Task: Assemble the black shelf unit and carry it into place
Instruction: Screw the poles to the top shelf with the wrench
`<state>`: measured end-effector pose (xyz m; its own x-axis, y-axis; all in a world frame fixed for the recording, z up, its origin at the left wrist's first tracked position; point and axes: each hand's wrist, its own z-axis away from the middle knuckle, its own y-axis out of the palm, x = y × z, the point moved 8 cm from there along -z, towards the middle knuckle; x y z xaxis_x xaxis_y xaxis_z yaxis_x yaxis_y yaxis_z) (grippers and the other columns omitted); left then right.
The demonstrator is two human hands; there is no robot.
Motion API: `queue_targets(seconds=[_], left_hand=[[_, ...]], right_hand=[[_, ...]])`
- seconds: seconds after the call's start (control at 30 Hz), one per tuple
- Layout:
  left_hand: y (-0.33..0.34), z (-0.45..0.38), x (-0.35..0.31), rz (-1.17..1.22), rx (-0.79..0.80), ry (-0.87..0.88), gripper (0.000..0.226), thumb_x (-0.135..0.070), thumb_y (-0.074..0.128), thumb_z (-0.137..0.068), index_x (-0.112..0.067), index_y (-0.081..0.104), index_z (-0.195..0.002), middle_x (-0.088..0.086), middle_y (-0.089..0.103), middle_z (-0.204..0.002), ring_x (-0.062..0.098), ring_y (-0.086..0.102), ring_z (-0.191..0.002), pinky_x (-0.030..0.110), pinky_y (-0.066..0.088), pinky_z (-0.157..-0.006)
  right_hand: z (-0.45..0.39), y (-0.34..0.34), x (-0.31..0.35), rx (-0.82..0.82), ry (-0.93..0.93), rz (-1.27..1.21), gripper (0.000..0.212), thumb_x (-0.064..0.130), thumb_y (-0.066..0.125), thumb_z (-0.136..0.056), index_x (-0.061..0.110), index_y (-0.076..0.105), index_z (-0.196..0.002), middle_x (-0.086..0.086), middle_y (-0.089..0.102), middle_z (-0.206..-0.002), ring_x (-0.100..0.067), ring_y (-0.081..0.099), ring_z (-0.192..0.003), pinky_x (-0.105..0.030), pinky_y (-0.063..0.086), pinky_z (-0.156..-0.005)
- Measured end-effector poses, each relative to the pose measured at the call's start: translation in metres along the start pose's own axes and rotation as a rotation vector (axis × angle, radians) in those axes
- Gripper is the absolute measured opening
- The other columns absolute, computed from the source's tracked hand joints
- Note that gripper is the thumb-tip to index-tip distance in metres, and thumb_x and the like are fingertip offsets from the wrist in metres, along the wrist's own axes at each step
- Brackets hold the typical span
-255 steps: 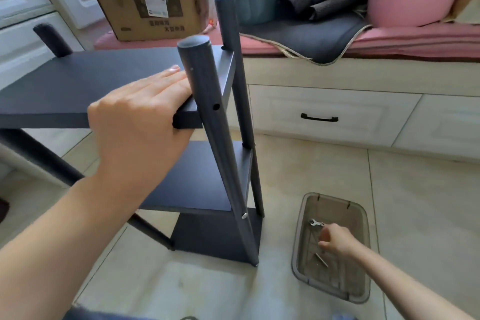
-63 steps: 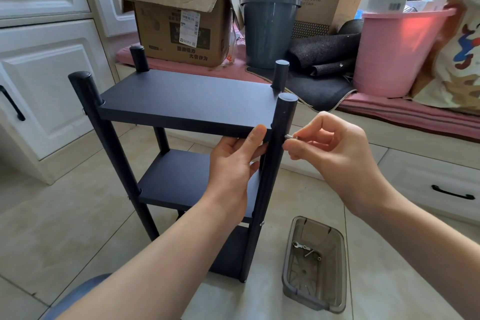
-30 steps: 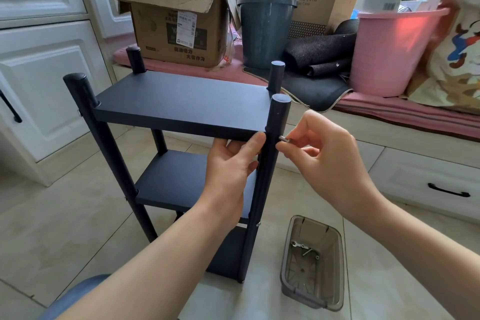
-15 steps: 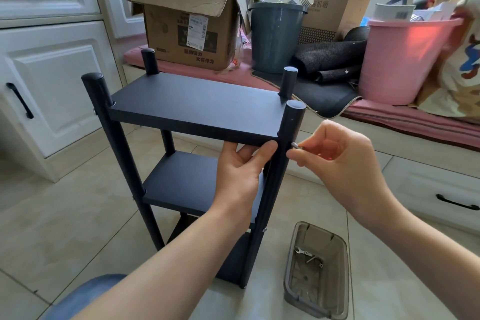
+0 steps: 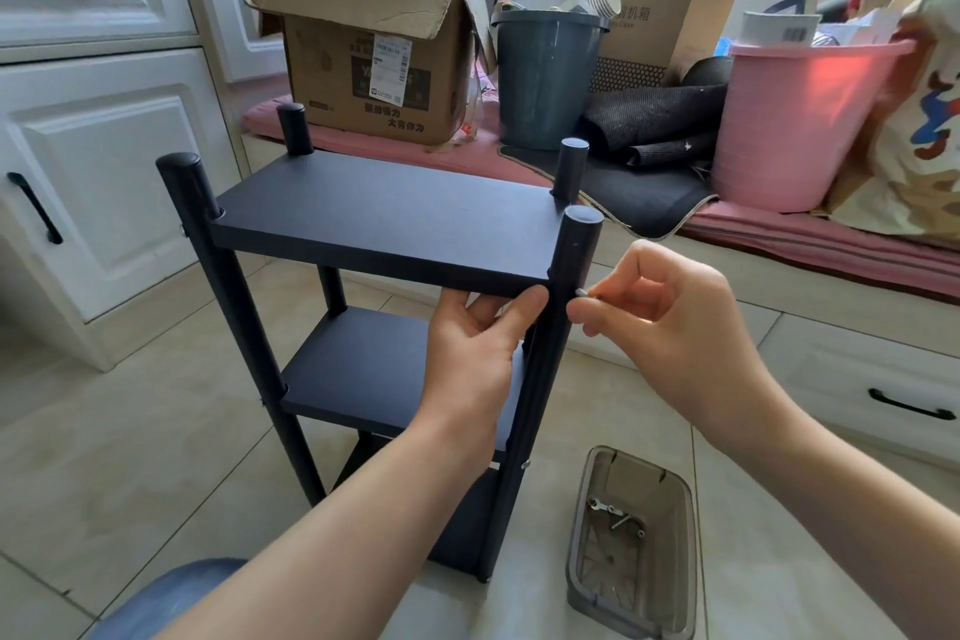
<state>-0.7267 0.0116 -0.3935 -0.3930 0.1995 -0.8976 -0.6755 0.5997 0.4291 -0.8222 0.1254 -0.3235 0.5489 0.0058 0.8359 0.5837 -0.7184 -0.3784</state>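
In the head view, the black shelf unit stands upright on the tiled floor, in front of the white cabinets and the cushioned bench. Its three boards already sit between the four posts. The left hand supports the top shelf from below at the near right corner, with the thumb laid against the front edge and the other fingers hidden under the board. The right hand pinches a small silver screw between thumb and forefinger; its tip touches the outer side of the near right post, level with the top shelf.

I judge that the step in hand is fastening this last corner (the lower joint on the same post already shows a metal head). The next move calls for keeping the board level, so that the hole in the post meets the hole in the board, and then turning the screw in by hand. A tool from the grey plastic box on the floor will probably be needed to tighten it.
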Motion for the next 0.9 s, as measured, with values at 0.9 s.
queue_targets(seconds=[0.9], left_hand=[[0.005,0.009,0.005,0.051,-0.154,0.045,0.030,-0.018,0.070,-0.093,-0.031,0.052,-0.113,-0.019,0.076,-0.092,-0.006,0.070,-0.086,0.002,0.047,-0.060]], right_hand=[[-0.001,-0.001,0.010,-0.031,-0.062,0.189,0.027,0.010,0.082,-0.076,0.018,0.057,-0.069,0.005,0.068,-0.068,-0.011,0.067,-0.065,-0.029,0.055,-0.067]])
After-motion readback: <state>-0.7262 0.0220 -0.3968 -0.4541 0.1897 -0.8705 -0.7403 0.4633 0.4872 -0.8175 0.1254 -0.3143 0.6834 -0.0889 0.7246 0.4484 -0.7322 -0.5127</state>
